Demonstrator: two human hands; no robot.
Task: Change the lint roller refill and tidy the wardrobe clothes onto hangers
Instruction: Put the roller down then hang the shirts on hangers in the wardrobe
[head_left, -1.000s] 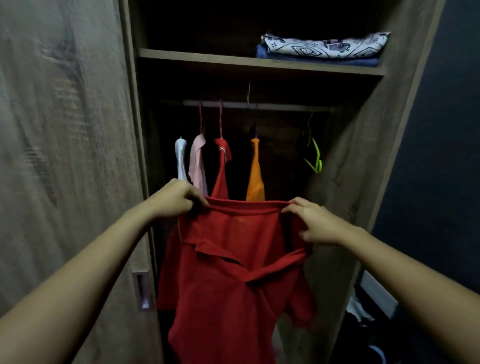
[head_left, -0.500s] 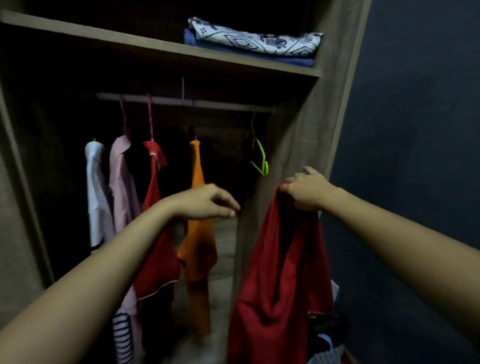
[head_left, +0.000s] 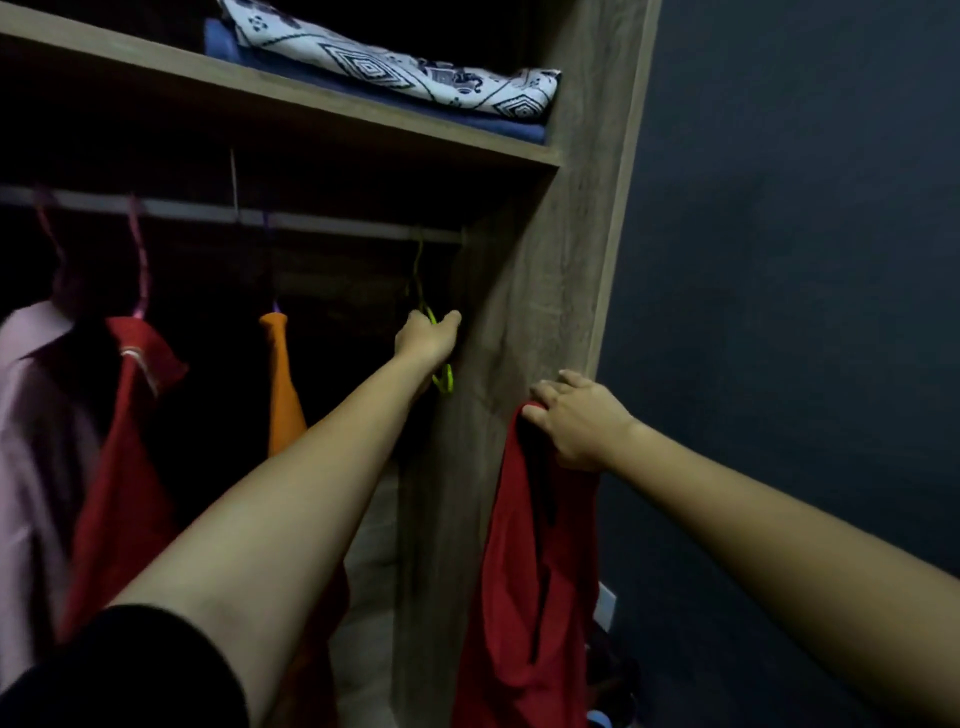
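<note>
My left hand (head_left: 428, 340) reaches into the wardrobe and is closed around an empty lime-green hanger (head_left: 444, 378) that hangs from the rail (head_left: 322, 224) at its far right end. My right hand (head_left: 579, 421) grips the top of a red shirt (head_left: 524, 582), which dangles in front of the wardrobe's right side panel (head_left: 524, 322). On the rail hang a pink garment (head_left: 31, 415), a second red garment (head_left: 124, 457) and an orange one (head_left: 283, 384). No lint roller is in view.
A shelf (head_left: 291, 98) above the rail holds a folded patterned cloth (head_left: 405, 70) on a folded blue one (head_left: 519, 132). A dark blue wall (head_left: 789, 260) stands to the right. Dim items lie on the floor at the lower right.
My left hand let go of the red shirt, reached forward and closed on the green hanger. My right hand kept the shirt, now hanging bunched at the right. The view swung right.
</note>
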